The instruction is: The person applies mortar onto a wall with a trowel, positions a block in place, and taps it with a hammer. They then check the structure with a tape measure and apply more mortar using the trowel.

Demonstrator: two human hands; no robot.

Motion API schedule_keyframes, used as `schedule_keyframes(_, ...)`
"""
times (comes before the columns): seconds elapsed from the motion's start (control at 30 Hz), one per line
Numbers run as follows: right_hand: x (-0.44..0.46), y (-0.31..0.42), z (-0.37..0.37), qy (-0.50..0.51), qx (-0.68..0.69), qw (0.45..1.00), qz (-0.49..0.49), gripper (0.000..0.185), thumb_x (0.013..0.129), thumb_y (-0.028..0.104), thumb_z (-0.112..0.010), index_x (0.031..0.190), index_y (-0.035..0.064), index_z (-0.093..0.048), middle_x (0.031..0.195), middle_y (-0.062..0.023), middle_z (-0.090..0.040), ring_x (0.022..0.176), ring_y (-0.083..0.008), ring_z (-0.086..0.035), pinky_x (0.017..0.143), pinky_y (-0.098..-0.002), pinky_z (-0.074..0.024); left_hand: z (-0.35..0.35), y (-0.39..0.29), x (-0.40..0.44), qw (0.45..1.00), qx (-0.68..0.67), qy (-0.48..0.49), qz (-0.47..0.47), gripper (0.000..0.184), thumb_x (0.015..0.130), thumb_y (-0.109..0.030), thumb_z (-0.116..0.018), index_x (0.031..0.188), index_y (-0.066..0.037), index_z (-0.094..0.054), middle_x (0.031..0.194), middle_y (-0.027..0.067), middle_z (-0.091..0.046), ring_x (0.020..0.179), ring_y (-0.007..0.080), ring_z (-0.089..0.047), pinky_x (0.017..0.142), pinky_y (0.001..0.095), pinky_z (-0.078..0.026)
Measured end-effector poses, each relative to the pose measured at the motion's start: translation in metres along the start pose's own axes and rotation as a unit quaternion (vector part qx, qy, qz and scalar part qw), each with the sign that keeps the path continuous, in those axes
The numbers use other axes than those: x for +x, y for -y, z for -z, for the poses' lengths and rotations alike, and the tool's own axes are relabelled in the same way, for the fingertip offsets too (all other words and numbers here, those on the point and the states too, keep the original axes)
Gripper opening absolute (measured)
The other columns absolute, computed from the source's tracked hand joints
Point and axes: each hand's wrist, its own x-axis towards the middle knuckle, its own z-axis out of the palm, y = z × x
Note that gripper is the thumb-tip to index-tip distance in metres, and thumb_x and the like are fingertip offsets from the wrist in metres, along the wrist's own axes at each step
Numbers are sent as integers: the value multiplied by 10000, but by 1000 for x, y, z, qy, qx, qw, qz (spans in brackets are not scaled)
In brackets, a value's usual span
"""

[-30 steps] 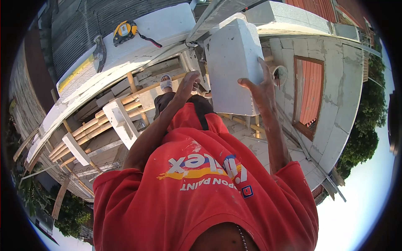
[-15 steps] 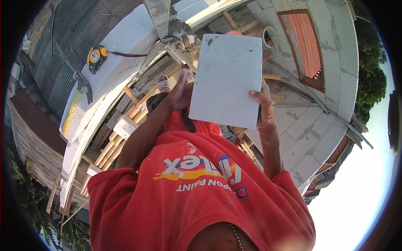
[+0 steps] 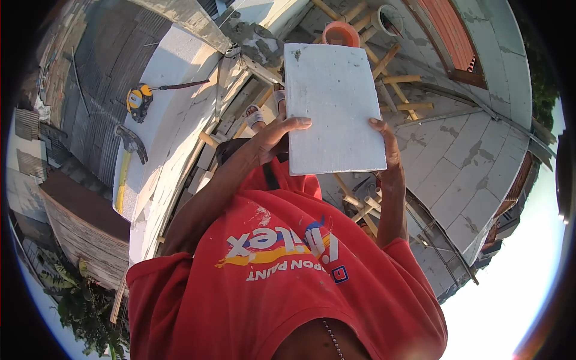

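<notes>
One block (image 3: 334, 102) between left hand (image 3: 273, 139), right hand (image 3: 392, 155) — apparently supported underneath.

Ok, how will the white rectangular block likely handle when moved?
The white rectangular block is probably stiff: its face looks flat between left hand and right hand. Its pitted surface suggests edges could chip if knocked.

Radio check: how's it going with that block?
Left fingers, right fingers: gripping opposite sides. White block: held, broad face showing. Orange bucket visible beyond; no obstruction seen.
</notes>
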Motion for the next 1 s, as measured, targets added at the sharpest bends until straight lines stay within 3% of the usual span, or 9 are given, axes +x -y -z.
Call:
schedule_keyframes(0.23,34,13,0,25,-150,986,-68,674,901,443,-664,1390,-6,-551,1281,-187,-634,1139,-272,-639,999,-394,-496,-15,-6,-17,994,-11,-98,39,1081,745,-541,-799,1549,-2,-319,1505,229,-408,1395,380,-401,1136,519,-349)
schedule_keyframes(0.33,24,51,-40,-33,-549,834,43,579,943,438,-625,1351,28,-604,1197,-180,-666,1090,-274,-651,992,-382,-478,-8,19,-4,984,19,-178,-14,1070,733,-523,-816,1546,-16,-340,1552,221,-339,1411,364,-388,1154,462,-341)
schedule_keyframes(0.37,35,37,-35,-89,-618,742,245,404,997,344,-598,1257,43,-664,1093,-165,-690,996,-269,-661,903,-390,-504,-12,29,-3,980,20,-197,-19,1067,731,-510,-822,1547,-24,-338,1559,218,-324,1412,358,-389,1154,455,-341)
schedule_keyframes(0.57,-48,36,-252,248,-490,680,486,193,906,119,-691,1078,33,-692,922,-108,-693,836,-299,-686,714,-411,-547,-12,51,-24,979,6,-200,-41,1046,739,-481,-821,1548,-34,-330,1548,209,-326,1394,343,-404,1147,443,-349)
schedule_keyframes(0.7,-37,-50,-381,351,-516,459,633,348,868,98,-667,1197,-8,-630,1003,-122,-653,826,-272,-702,694,-403,-593,-7,65,-35,985,-10,-162,-51,1033,748,-468,-815,1548,-36,-326,1533,203,-339,1380,335,-415,1140,440,-356)
schedule_keyframes(0.77,-33,-96,-435,352,-534,513,572,454,876,113,-656,1307,-19,-601,1015,-161,-683,758,-295,-720,629,-402,-567,-3,67,-31,991,-23,-122,-49,1026,752,-461,-812,1547,-36,-324,1525,201,-346,1373,332,-420,1137,438,-359)
schedule_keyframes(0.83,-27,-119,-479,361,-664,456,471,362,832,156,-711,1177,46,-719,875,-70,-737,835,-256,-738,652,-406,-545,2,64,-27,995,-40,-82,-46,1019,756,-455,-809,1547,-37,-321,1518,198,-353,1366,328,-426,1134,436,-362)
schedule_keyframes(0.87,-27,-127,-483,357,-668,456,467,138,839,145,-725,961,109,-780,976,-81,-736,938,-231,-736,712,-370,-564,4,63,-26,996,-44,-68,-42,1016,758,-452,-807,1547,-38,-320,1514,197,-356,1362,326,-428,1132,436,-363)
schedule_keyframes(1.0,-4,-149,-493,372,-646,539,392,211,835,125,-727,1035,83,-781,1083,-89,-749,1050,-271,-717,801,-397,-577,5,61,-27,998,-38,-41,-35,1002,766,-439,-801,1546,-39,-316,1499,192,-369,1348,319,-439,1126,432,-370)
